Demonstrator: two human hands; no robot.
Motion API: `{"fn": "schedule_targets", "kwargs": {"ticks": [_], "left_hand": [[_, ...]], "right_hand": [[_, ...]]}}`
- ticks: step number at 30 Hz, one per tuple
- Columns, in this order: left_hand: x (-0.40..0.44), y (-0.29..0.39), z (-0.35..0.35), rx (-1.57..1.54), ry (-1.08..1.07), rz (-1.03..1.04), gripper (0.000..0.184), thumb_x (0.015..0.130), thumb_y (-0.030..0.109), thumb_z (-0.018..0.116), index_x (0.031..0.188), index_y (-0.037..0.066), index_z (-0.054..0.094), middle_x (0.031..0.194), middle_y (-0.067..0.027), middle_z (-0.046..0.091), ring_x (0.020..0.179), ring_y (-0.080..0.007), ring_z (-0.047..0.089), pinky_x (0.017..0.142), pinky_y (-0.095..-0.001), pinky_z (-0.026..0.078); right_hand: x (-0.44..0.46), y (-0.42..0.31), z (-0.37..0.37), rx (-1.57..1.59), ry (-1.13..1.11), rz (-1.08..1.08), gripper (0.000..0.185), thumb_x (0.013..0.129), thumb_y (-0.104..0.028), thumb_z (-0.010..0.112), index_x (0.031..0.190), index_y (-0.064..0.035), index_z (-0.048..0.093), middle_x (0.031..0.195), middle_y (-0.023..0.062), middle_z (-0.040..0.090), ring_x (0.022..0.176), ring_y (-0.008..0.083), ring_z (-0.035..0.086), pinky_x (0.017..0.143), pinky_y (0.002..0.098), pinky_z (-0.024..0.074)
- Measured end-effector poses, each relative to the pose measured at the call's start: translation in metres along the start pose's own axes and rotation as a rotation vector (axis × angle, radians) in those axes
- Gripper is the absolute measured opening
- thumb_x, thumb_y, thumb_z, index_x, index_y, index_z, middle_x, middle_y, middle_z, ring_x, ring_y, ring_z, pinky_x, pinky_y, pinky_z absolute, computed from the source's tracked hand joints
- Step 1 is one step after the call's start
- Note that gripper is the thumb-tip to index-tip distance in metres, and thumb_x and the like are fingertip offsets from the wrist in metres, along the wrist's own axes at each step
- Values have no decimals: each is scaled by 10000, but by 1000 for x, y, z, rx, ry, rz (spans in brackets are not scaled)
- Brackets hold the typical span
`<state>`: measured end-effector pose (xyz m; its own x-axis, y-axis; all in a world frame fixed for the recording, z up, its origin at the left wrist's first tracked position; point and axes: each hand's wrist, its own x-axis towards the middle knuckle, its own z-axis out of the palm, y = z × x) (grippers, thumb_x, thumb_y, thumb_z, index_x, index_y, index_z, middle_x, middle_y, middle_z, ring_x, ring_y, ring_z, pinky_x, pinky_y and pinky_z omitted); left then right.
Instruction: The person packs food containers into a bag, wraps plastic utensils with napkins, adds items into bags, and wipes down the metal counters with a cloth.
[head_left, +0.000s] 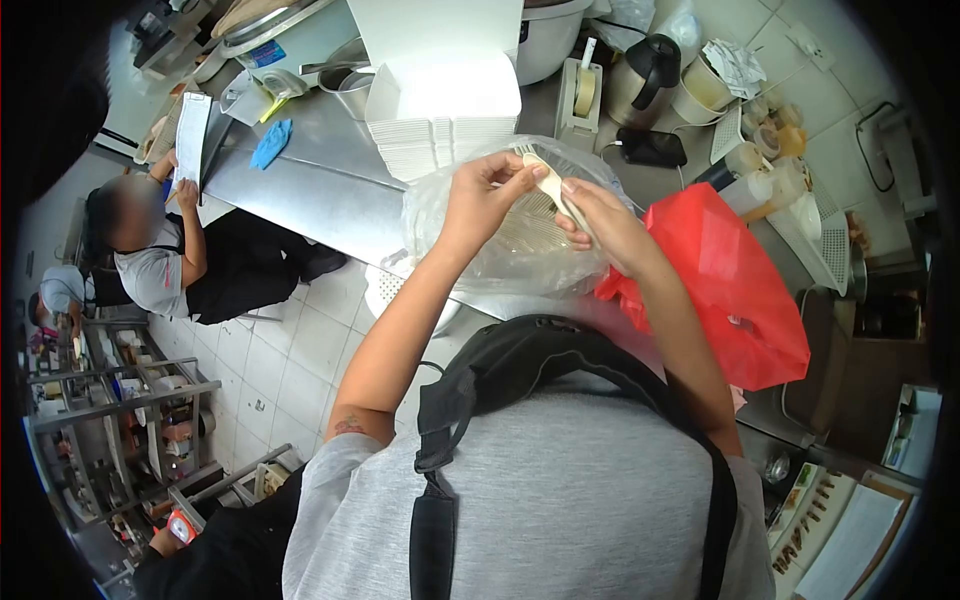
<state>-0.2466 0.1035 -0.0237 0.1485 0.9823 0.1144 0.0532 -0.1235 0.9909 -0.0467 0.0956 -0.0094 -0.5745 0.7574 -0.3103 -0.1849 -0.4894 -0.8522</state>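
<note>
Over a clear plastic bag (440,215) on the steel counter, both my hands hold pale disposable cutlery. A spoon (549,180) shows its bowl at the upper end, with the tines of a fork (524,150) just behind it. My left hand (483,197) pinches this cutlery near the bowl and tines. Lower down, the fingers of my right hand (608,222) close around the handles. More cutlery seems to lie inside the clear bag. A red plastic bag (730,290) is beside my right forearm.
Stacked white takeaway boxes (440,140) stand behind the bag, the top one open. A tape dispenser (580,100), a thermal jug (645,75) and a black phone-like device (652,147) are at back right. A blue glove (271,144) lies left. One co-worker (160,250) holds a clipboard.
</note>
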Motion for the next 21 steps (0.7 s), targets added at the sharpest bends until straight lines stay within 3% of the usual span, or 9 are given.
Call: {"fn": "schedule_targets", "kwargs": {"ticks": [4,6,7,9,10,12,15,18,21], "left_hand": [[-5,-26,-9,147,-67,-331,336,925,281,544,938,-36,653,892,-147,676,809,-204,645,742,-326,509],[-4,-84,-19,675,-96,-28,354,911,304,529,1003,-17,645,987,-184,659,913,-280,632,806,-379,495],[-3,-101,-22,935,-103,127,369,903,315,522,1036,-8,641,1035,-203,651,965,-318,626,838,-406,488],[8,-96,-20,1066,-305,-288,369,865,315,557,1076,22,636,1071,-191,642,1008,-342,603,864,-422,472],[10,-94,-18,1118,-404,-501,378,846,315,575,1096,38,633,1089,-185,638,1030,-354,591,877,-430,465],[4,-93,-14,1076,-363,-326,394,817,350,605,1080,61,648,1085,-163,645,1019,-344,599,870,-427,470],[4,-90,-9,1091,-391,-185,404,778,366,646,1066,82,660,1082,-156,648,1011,-330,606,864,-427,474],[-2,-90,5,1140,-353,-179,406,750,337,681,1073,93,658,1075,-161,650,1006,-325,609,865,-431,475],[-2,-87,6,1150,-415,-181,434,732,289,706,1113,91,640,1092,-177,640,1032,-330,595,889,-437,463]], "right_hand": [[0,-2,-11,-820,134,-141,337,933,-240,521,1163,5,549,806,72,609,666,117,573,620,274,455],[-2,-2,-16,-1207,296,-206,344,916,-229,537,1172,1,557,793,104,624,666,160,598,630,308,461],[-4,-4,-13,-1107,309,-97,337,911,-225,539,1160,0,564,800,128,628,692,200,607,656,327,463],[-8,-7,-1,-904,319,114,322,899,-218,542,1135,-2,579,814,176,637,744,279,625,708,366,468],[-5,-6,-2,-1010,286,97,320,895,-217,545,1131,-6,583,842,191,638,783,306,622,733,382,469],[2,-1,-6,-1218,223,58,315,886,-215,550,1124,-13,593,899,219,639,860,361,616,784,415,471],[13,25,-9,-1358,359,-250,355,867,-270,581,1125,-26,601,929,216,647,903,366,618,803,432,475],[21,49,2,-1400,346,-254,396,839,-320,611,1120,-41,611,964,216,644,928,366,615,821,444,469],[32,60,-14,-1473,414,23,507,812,-373,641,1168,-18,577,1025,233,634,962,396,601,846,434,467]]}}
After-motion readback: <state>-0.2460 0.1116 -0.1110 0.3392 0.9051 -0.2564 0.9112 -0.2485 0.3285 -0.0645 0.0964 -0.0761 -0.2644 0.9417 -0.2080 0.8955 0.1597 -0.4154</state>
